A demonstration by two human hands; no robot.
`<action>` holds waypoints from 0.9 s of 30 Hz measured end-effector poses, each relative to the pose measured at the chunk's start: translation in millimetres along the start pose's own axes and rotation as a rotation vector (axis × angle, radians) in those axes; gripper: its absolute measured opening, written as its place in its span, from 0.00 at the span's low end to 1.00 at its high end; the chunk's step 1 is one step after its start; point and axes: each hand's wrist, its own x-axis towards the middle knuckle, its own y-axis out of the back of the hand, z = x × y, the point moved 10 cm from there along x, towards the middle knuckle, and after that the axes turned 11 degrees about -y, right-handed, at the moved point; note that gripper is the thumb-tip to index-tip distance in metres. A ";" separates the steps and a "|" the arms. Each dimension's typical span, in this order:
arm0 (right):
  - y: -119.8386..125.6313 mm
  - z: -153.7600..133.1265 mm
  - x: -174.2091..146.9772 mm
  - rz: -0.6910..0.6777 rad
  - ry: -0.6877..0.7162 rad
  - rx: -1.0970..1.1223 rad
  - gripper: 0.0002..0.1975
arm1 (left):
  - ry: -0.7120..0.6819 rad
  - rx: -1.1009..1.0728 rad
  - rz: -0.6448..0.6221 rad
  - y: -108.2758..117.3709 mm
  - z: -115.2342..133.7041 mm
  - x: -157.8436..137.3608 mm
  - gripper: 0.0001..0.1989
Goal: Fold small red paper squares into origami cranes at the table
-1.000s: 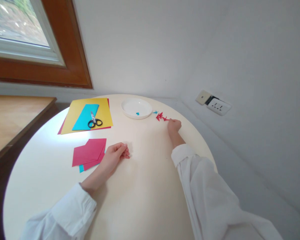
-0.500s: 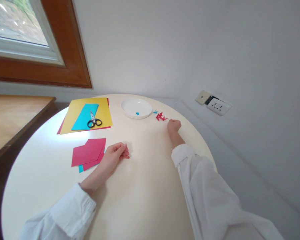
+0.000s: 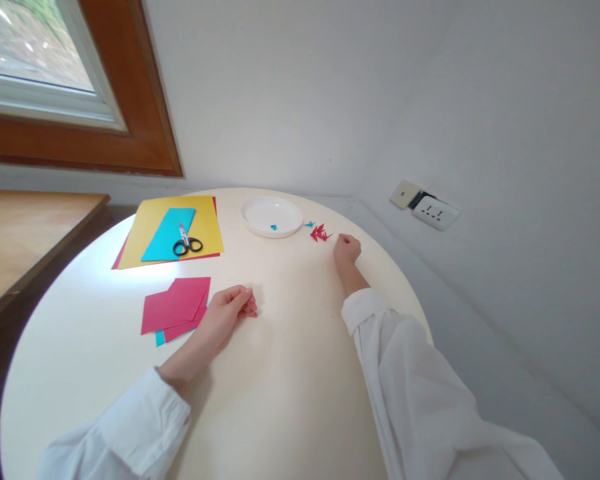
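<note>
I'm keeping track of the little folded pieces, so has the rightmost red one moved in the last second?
Yes: against the white plate, the rightmost red piece has shifted left, closer to the plate.

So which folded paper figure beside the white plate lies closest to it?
The blue figure, just right of the plate; the red figures lie farther out, nearer the right hand.

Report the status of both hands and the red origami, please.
Left hand curled shut beside red paper sheets. Right hand curled shut, just right of red origami cranes; nothing visible between them. White plate left of cranes.
</note>
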 end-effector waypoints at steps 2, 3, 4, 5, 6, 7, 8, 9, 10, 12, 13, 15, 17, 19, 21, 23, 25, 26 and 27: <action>1.1 -0.8 -0.6 0.009 0.007 0.009 0.17 | -0.001 -0.004 0.005 0.7 -0.1 0.1 0.16; 1.7 -0.9 -0.8 0.014 0.008 0.013 0.17 | -0.001 -0.004 0.007 1.2 -0.4 0.1 0.16; 2.2 -0.8 -0.9 0.018 0.008 0.017 0.17 | 0.000 -0.003 0.008 1.5 -0.8 0.1 0.15; 2.7 -0.6 -0.9 0.023 0.007 0.021 0.17 | 0.002 0.000 0.008 1.9 -1.3 0.2 0.15; 3.3 -0.2 -0.9 0.029 0.006 0.026 0.17 | 0.002 0.004 0.008 2.3 -1.8 0.2 0.15; 3.9 0.2 -0.8 0.035 0.004 0.030 0.16 | 0.000 0.010 0.007 2.6 -2.2 0.3 0.16; 4.6 1.0 -0.8 0.043 0.000 0.033 0.16 | -0.003 0.014 0.005 2.9 -2.4 0.4 0.16; 5.2 1.7 -0.8 0.049 -0.004 0.038 0.16 | -0.015 0.022 0.002 3.0 -1.7 0.6 0.16; 5.6 2.5 -0.8 0.054 -0.008 0.042 0.16 | -0.023 0.031 -0.007 2.6 -1.3 0.7 0.16; 5.9 3.6 -1.2 0.058 -0.009 0.051 0.16 | -0.026 0.052 -0.024 1.7 -1.2 0.5 0.16; 5.9 3.9 -1.5 0.057 -0.007 0.055 0.15 | -0.032 0.061 -0.025 1.9 -0.6 0.4 0.16; 6.0 5.0 -2.1 0.057 -0.009 0.057 0.15 | -0.035 0.062 -0.026 2.3 -0.3 0.3 0.16; 6.3 5.8 -2.7 0.052 -0.010 0.059 0.14 | -0.040 0.053 -0.025 3.0 -0.6 0.5 0.16; 6.7 6.5 -3.3 0.043 -0.010 0.060 0.14 | -0.046 0.050 -0.025 4.1 -1.3 0.9 0.16; 7.3 6.8 -4.0 0.032 -0.007 0.060 0.14 | -0.056 0.044 -0.026 5.1 -1.8 1.3 0.15; 8.0 6.8 -5.2 0.022 0.001 0.060 0.14 | -0.064 0.031 -0.026 5.8 -1.9 1.5 0.15; 9.4 7.0 -7.1 0.013 0.008 0.061 0.14 | -0.066 0.029 -0.024 6.7 -2.0 1.5 0.15; 10.2 7.3 -8.5 0.009 0.011 0.063 0.14 | -0.066 0.031 -0.024 6.9 -2.1 1.4 0.15; 11.1 7.5 -10.1 0.003 0.014 0.065 0.13 | -0.065 0.034 -0.026 6.9 -2.2 1.4 0.15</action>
